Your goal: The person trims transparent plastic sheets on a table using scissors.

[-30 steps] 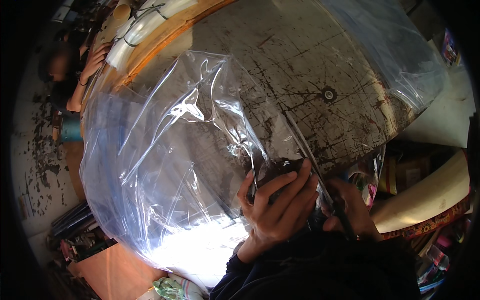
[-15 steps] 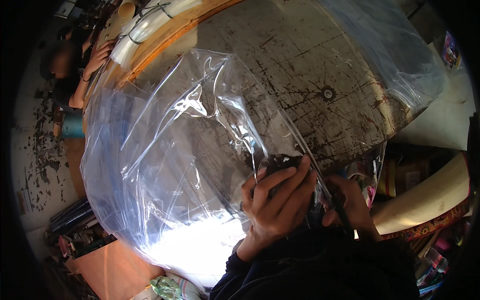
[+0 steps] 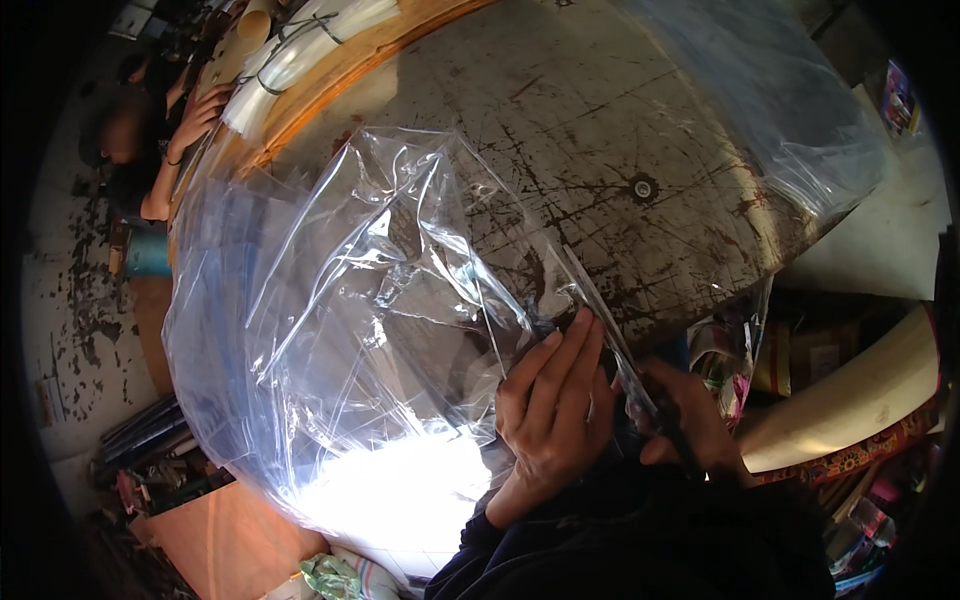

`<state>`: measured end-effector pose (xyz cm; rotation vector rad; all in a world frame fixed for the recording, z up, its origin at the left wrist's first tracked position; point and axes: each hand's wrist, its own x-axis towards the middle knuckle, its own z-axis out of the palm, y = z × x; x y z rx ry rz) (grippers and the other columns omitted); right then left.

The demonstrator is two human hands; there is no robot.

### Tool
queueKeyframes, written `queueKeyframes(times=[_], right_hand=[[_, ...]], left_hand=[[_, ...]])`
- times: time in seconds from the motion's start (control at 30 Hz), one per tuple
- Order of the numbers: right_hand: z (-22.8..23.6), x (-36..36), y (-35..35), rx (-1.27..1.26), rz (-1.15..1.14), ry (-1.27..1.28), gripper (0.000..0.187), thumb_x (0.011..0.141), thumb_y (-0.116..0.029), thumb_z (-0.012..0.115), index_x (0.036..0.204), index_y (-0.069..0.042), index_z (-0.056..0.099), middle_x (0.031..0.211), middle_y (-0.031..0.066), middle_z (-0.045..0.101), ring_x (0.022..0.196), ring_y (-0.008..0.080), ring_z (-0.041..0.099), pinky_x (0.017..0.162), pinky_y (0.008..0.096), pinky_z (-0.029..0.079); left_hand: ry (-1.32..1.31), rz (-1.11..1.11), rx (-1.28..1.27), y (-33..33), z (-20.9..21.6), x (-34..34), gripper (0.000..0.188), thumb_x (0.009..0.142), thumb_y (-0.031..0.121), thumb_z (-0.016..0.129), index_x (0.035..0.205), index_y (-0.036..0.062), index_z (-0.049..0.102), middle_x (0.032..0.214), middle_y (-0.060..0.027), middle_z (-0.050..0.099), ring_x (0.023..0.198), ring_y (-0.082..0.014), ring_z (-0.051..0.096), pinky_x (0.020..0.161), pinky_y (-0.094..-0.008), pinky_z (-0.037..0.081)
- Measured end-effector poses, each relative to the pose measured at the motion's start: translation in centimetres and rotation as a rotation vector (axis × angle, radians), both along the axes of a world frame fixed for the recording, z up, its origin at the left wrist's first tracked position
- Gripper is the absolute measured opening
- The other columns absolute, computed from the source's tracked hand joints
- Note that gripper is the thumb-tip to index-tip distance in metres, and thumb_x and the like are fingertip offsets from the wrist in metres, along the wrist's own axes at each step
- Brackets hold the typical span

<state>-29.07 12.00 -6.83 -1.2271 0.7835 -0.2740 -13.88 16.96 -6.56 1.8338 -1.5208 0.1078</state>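
Note:
A large, crumpled sheet of clear plastic film covers the left part of the scratched worktable, with bright glare on its near part. My left hand grips the film near its right edge. Its fingers are close together and bent over the plastic; the thumb is hidden. Just to the right, my right hand is closed around a long, thin tool with a dark lower part, slanting up-left along the film's edge. Its exact kind does not show clearly.
More clear film hangs over the table's far right side. A bundle of pale strips lies along the far left edge, where another person's hand rests. A cream roll sits at lower right, an orange-brown board at lower left.
My left hand has shifted slightly and its fingers are closer together. The raised top of the film has sunk and moved a little left. My right hand stays almost in place with the tool.

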Motion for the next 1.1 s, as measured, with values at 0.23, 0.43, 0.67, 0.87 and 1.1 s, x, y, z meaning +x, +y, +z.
queueKeyframes(times=[0.23, 0.43, 0.67, 0.87, 1.1], right_hand=[[0.75, 0.66, -0.36, 0.016, -0.045, 0.013, 0.072, 0.059, -0.033, 0.082, 0.112, 0.002, 0.049, 0.08, 0.008, 0.06, 0.069, 0.0099, 0.053, 0.06, 0.0257, 0.042], [0.22, 0.5, -0.49, -0.018, -0.029, 0.067, 0.073, 0.056, -0.035, 0.083, 0.11, 0.002, 0.05, 0.071, 0.0053, 0.057, 0.065, 0.0099, 0.051, 0.057, 0.0257, 0.04], [0.05, 0.16, -0.47, -0.082, -0.012, 0.108, 0.08, 0.052, -0.038, 0.085, 0.111, 0.003, 0.049, 0.072, 0.0071, 0.059, 0.066, 0.011, 0.052, 0.057, 0.0267, 0.042], [0.47, 0.6, -0.12, -0.004, -0.099, 0.115, 0.083, 0.051, -0.04, 0.085, 0.113, 0.003, 0.049, 0.08, 0.0105, 0.061, 0.073, 0.0133, 0.056, 0.064, 0.029, 0.045], [0.02, 0.66, -0.38, -0.06, -0.075, 0.072, 0.087, 0.051, -0.046, 0.084, 0.113, 0.004, 0.049, 0.079, 0.0105, 0.061, 0.071, 0.0132, 0.055, 0.062, 0.0286, 0.044]], left_hand=[[-0.066, -0.03, 0.032, 0.25, -0.43, 0.26, 0.037, 0.065, 0.001, 0.061, 0.101, 0.006, 0.066, 0.106, -0.0008, 0.064, 0.099, -0.0175, 0.051, 0.084, -0.0274, 0.043], [-0.101, -0.015, 0.013, 0.12, -0.74, 0.36, 0.034, 0.066, 0.004, 0.06, 0.097, 0.0095, 0.068, 0.106, 0.0047, 0.064, 0.095, -0.0115, 0.051, 0.08, -0.0223, 0.04], [-0.128, 0.006, 0.002, -0.01, -0.83, 0.33, 0.031, 0.068, 0.009, 0.057, 0.097, 0.0126, 0.069, 0.106, 0.0084, 0.063, 0.093, -0.0062, 0.052, 0.075, -0.0185, 0.036], [-0.128, 0.005, 0.028, 0.11, -0.48, 0.36, 0.033, 0.067, 0.007, 0.056, 0.097, 0.0121, 0.069, 0.106, 0.0077, 0.064, 0.093, -0.0068, 0.052, 0.075, -0.0185, 0.036], [-0.095, -0.007, 0.009, 0.09, -0.58, 0.11, 0.033, 0.067, 0.006, 0.054, 0.096, 0.0118, 0.069, 0.105, 0.0073, 0.064, 0.092, -0.0072, 0.052, 0.074, -0.0182, 0.036]])
